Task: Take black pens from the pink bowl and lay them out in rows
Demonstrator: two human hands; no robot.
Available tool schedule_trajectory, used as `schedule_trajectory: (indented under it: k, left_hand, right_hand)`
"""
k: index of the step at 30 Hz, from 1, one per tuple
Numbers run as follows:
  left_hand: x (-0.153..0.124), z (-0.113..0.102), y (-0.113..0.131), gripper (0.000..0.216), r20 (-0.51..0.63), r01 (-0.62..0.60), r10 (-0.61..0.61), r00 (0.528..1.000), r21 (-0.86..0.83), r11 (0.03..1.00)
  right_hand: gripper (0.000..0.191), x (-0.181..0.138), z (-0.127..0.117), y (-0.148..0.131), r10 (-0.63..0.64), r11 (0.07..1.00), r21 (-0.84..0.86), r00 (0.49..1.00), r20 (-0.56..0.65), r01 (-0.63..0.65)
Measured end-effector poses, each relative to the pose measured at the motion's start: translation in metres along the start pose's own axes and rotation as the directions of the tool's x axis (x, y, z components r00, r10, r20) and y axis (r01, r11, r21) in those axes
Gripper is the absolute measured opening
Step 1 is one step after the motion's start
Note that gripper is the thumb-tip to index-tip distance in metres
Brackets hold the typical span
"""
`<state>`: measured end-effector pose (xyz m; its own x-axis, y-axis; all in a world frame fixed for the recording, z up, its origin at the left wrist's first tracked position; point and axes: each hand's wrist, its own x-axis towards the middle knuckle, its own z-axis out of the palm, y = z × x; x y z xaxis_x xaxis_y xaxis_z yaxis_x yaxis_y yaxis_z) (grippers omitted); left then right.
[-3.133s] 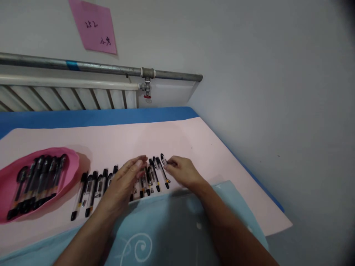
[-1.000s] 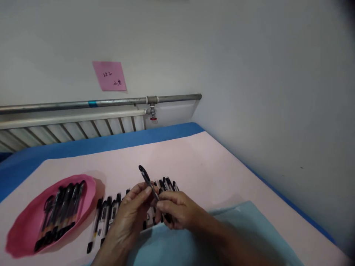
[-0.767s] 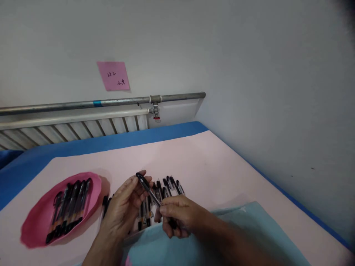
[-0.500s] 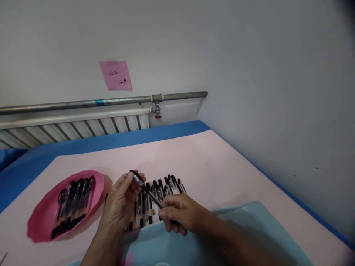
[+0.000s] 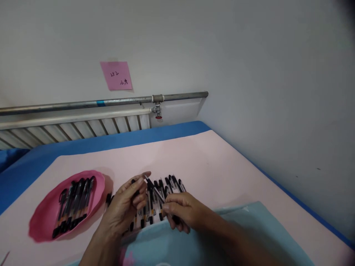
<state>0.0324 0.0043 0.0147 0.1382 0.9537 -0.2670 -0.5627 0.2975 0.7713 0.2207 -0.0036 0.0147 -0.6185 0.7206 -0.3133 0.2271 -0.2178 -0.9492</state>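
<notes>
My right hand (image 5: 181, 210) grips a pen (image 5: 156, 193) by its rear part, its bare silver tip pointing up and left. Closed fingers of my left hand (image 5: 126, 199) hold a black pen cap (image 5: 133, 181), mostly hidden by the fingers and apart from the pen. Below and behind the hands lie several loose black pens (image 5: 151, 210) in a rough row, partly covered by my left hand. To the left, a pink scalloped dish (image 5: 41, 225) holds several capped black pens (image 5: 74, 201) side by side.
A pale pink mat (image 5: 177, 155) covers the blue surface (image 5: 124, 141). Light blue cloth (image 5: 249, 225) lies at the near edge. Behind are a radiator (image 5: 74, 129) and a metal pipe (image 5: 124, 100). A grey wall (image 5: 291, 111) rises along the right side.
The cap has come off the pen: my left hand now has it apart from the barrel, and the tip is exposed. My right hand still has the pen.
</notes>
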Motion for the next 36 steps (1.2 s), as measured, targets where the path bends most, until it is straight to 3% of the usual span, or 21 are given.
schedule_trajectory:
  k: [6, 12, 16, 18, 20, 22, 24, 27, 30, 32, 34, 36]
  left_hand:
    - [-0.001, -0.001, -0.003, 0.017, -0.007, -0.073, 0.073, 0.997, 0.036, 0.997]
    - [0.005, -0.001, -0.006, 0.018, -0.103, -0.129, 0.133, 0.986, 0.049, 0.990]
    - [0.005, -0.001, -0.002, 0.021, -0.110, -0.172, 0.174, 0.979, 0.024, 0.985]
    - [0.004, 0.000, 0.000, 0.020, -0.104, -0.178, 0.179, 0.978, 0.020, 0.984]
    - [0.003, 0.000, 0.000, 0.019, -0.103, -0.181, 0.182, 0.978, 0.019, 0.983]
    - [0.003, -0.001, 0.000, 0.018, -0.107, -0.178, 0.179, 0.978, 0.017, 0.984]
    - [0.003, -0.002, -0.001, 0.018, -0.109, -0.178, 0.178, 0.978, 0.013, 0.984]
    - [0.004, -0.002, -0.001, 0.017, -0.101, -0.193, 0.193, 0.976, 0.009, 0.981]
    - [0.003, -0.001, 0.000, 0.017, -0.104, -0.208, 0.208, 0.973, 0.008, 0.978]
    - [0.002, 0.000, 0.001, 0.016, -0.115, -0.208, 0.207, 0.971, 0.006, 0.978]
    - [0.002, 0.001, 0.001, 0.016, -0.126, -0.204, 0.203, 0.971, 0.003, 0.979]
    - [0.002, 0.001, 0.001, 0.016, -0.133, -0.208, 0.206, 0.970, -0.005, 0.978]
  right_hand:
    - [0.024, -0.002, 0.002, -0.002, 0.005, 1.000, -0.011, 0.999, 0.040, -0.004]
    - [0.029, 0.005, 0.005, 0.006, -0.042, 0.999, 0.018, 0.981, -0.192, 0.046]
    - [0.028, 0.003, 0.004, -0.001, 0.012, 0.951, 0.307, 0.999, 0.046, -0.025]
    - [0.030, 0.002, 0.005, -0.002, 0.012, 0.933, 0.357, 0.995, 0.096, -0.046]
    - [0.023, 0.002, 0.005, 0.001, -0.006, 0.955, 0.298, 1.000, 0.001, 0.005]
    - [0.017, 0.004, 0.006, 0.005, -0.052, 0.978, 0.191, 0.983, -0.175, 0.086]
    - [0.019, 0.005, 0.005, 0.007, -0.070, 0.982, 0.154, 0.967, -0.245, 0.111]
    - [0.027, 0.004, 0.004, 0.003, 0.025, 0.949, 0.316, 0.997, -0.067, -0.003]
    - [0.034, 0.002, 0.004, -0.002, 0.090, 0.918, 0.380, 0.993, 0.075, -0.112]
    - [0.025, 0.001, 0.006, -0.002, 0.059, 0.947, 0.319, 0.998, -0.017, -0.051]
    - [0.018, 0.002, 0.008, 0.000, -0.036, 0.973, 0.216, 0.976, -0.216, 0.084]
    - [0.019, 0.003, 0.010, 0.002, -0.077, 0.974, 0.182, 0.955, -0.286, 0.133]
